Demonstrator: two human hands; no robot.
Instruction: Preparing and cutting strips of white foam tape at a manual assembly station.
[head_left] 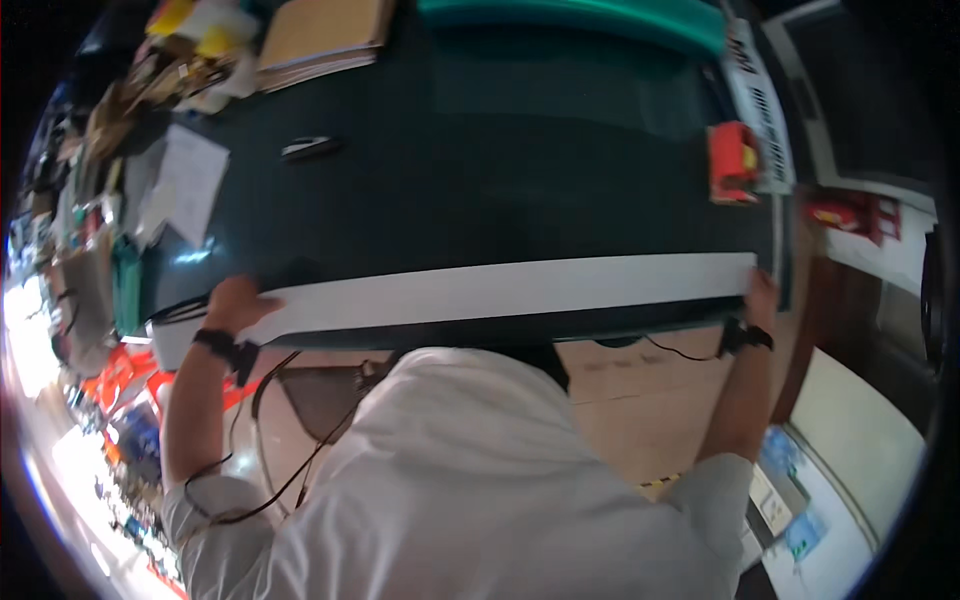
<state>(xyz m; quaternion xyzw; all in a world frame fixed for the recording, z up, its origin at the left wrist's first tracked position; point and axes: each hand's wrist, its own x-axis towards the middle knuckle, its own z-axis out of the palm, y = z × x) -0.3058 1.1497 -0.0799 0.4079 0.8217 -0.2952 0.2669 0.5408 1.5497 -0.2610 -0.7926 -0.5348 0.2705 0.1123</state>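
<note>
Here a long white strip (500, 293) lies along the near edge of a dark green table (480, 170), stretched from left to right. The left hand (238, 304) presses on its left part, fingers flat and close together on the sheet. The right hand (762, 298) grips the strip's right end; whether its fingers pinch cannot be told. A red tool (733, 162) sits far right, loose papers (185, 185) far left.
</note>
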